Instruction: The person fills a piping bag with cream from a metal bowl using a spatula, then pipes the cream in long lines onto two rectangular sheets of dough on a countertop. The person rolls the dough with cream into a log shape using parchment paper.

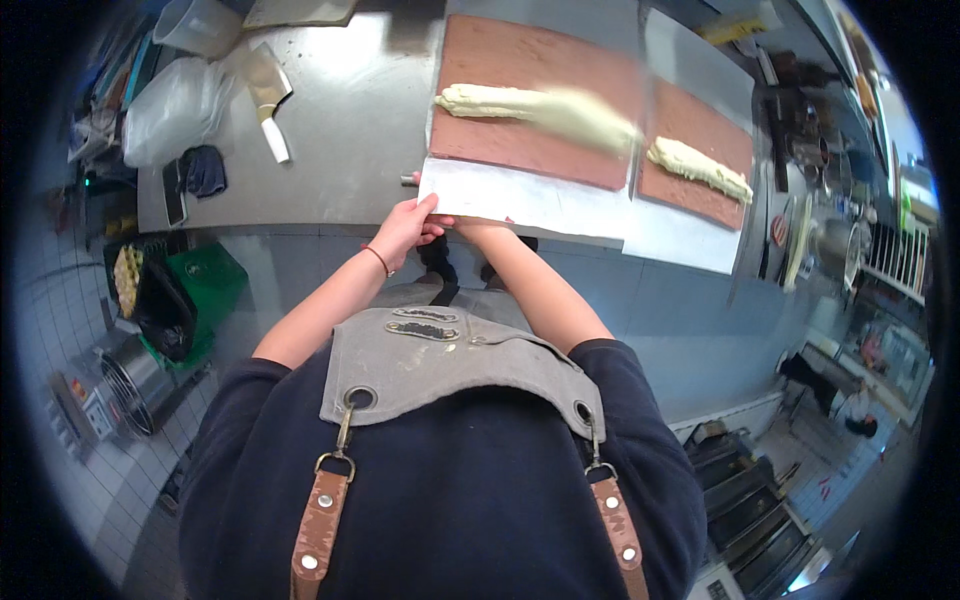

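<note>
My left hand (pixel 409 229) pinches the near left corner of a white paper sheet (pixel 517 191), thumb on top. My right hand (pixel 466 225) reaches beneath the same paper, so most of its fingers are hidden. Past the paper's left edge, a short metal rod end (pixel 409 180) sticks out beside a fingertip; whether a hand holds it is unclear. A reddish-brown sponge cake sheet (pixel 525 154) lies flat on the paper. Across it runs a thick strip of pale cream (pixel 480 101), its right part blurred. To the right, a smaller cake sheet (pixel 690 191) bears another cream strip (pixel 697 169).
On the metal worktop (pixel 337 165) at left lie a white-handled scraper (pixel 268 97), clear plastic bags (pixel 176 109), a phone (pixel 174 193) and a dark cloth (pixel 205 171). A plastic tub (pixel 196 26) stands behind. Below left is a green bin (pixel 206 285). Another person (pixel 847 409) is far right.
</note>
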